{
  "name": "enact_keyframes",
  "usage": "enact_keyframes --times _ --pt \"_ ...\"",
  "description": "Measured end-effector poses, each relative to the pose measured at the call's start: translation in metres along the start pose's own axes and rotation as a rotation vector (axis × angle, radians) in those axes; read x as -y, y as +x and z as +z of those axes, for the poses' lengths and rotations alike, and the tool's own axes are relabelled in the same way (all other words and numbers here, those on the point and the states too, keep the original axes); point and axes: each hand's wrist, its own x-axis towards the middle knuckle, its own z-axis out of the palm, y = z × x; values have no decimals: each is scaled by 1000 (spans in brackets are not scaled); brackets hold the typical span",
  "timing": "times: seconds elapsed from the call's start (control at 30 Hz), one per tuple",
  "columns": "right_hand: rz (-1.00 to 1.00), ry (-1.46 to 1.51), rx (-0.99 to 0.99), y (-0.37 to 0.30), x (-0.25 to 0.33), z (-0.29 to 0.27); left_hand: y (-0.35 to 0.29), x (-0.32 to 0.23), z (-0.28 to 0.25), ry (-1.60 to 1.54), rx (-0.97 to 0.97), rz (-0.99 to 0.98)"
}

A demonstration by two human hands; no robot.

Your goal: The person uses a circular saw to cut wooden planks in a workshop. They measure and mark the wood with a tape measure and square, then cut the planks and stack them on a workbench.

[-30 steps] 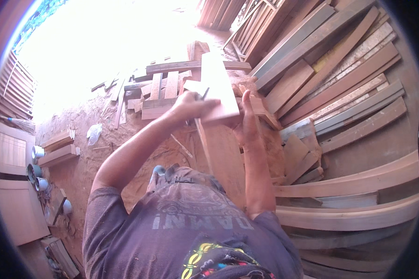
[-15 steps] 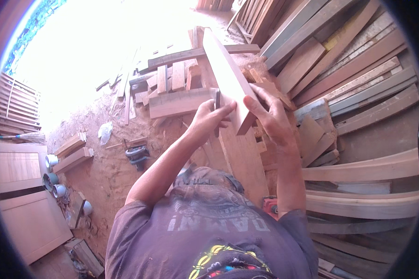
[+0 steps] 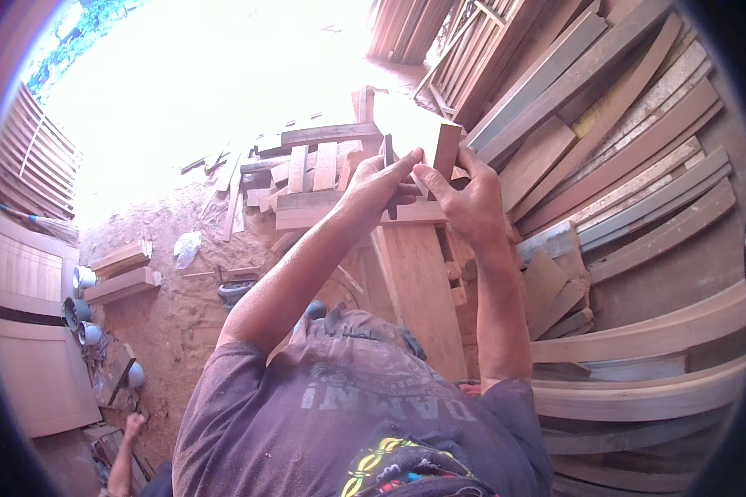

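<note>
My right hand is closed on the near end of a pale wooden board, with the thumb on the near face and the fingers round the far right side. The board's brown end face points up toward me, and its length is foreshortened and partly washed out by glare. Upright in my left hand is a dark, narrow, flat tool, its kind unclear. My left thumb and fingertips meet the board's left edge, close to the right thumb.
Below the board, crossed timbers and a wide plank lie on the sandy ground. Long boards are stacked along the right. Panelled doors and small pots stand at left. Another person's hand shows at lower left.
The board has tilted so its end face turns up toward me and its length looks shorter. Both hands have shifted with it. Another person's arm has appeared at lower left.
</note>
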Motion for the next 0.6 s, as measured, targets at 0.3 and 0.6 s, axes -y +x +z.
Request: enact_keyframes --times 0.3,0.6 --pt "41 38 3 -7 5 4 -12 -2 -3 46 -27 -36" --pt "10 44 -9 -9 1 6 -5 7 -5 34 -36 -14"
